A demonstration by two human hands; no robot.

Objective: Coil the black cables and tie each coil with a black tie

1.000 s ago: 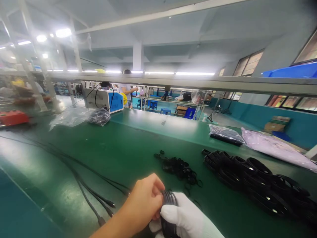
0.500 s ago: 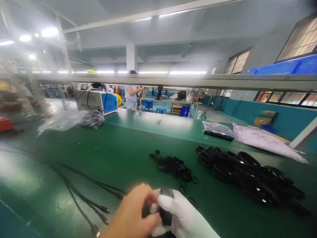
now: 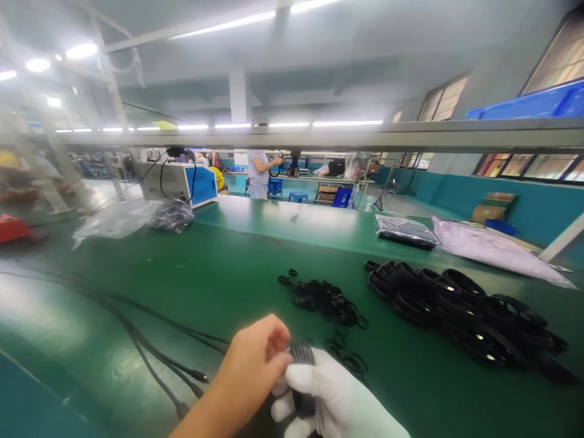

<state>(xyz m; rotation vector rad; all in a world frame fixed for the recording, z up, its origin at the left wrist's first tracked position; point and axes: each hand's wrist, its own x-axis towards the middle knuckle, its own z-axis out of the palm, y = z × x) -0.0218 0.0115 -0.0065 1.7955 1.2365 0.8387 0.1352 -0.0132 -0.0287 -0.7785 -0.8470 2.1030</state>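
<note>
My gloved right hand (image 3: 326, 389) is closed around a coiled black cable (image 3: 303, 354), its loops lying side by side, with the thumb across the front. My bare left hand (image 3: 255, 359) is at the coil's left edge, fingers curled and thumb tip against it; what it pinches is hidden. Just beyond the hands lies a pile of small black rings (image 3: 326, 299), with a few loose ones trailing towards the right hand. Left of my left hand, several straight black cables (image 3: 150, 353) lie with their plugs near my forearm.
A heap of coiled black cables (image 3: 456, 310) lies on the green table (image 3: 219, 267) at the right. Behind it are a bagged black item (image 3: 406, 231) and pink plastic wrap (image 3: 493, 249). A blue-and-white machine (image 3: 201, 184) and clear plastic bags (image 3: 118, 220) stand back left. A person (image 3: 259, 173) is beyond.
My left hand has turned, and its fingers have drawn closer together at the coil's edge. The right hand keeps its hold on the coil. The head view has shifted slightly.
</note>
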